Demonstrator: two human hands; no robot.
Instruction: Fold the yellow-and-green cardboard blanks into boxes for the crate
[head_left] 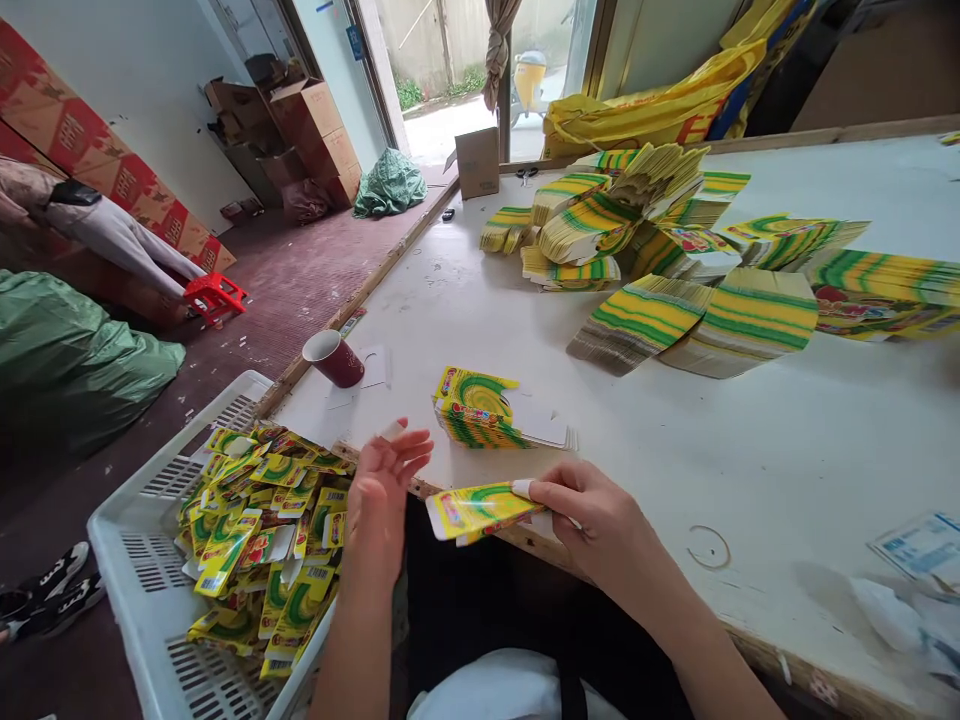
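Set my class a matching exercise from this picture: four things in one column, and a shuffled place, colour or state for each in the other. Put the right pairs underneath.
Column one
1. Right hand
2. Left hand
3. Cup
4. Crate

Column two
A. Dark red outside, on the table
B. Pale, filled with yellow cartons
C. Gripping a carton by one end
D. Open, fingers slightly curled

Right pairs: 1-C; 2-D; 3-A; 4-B
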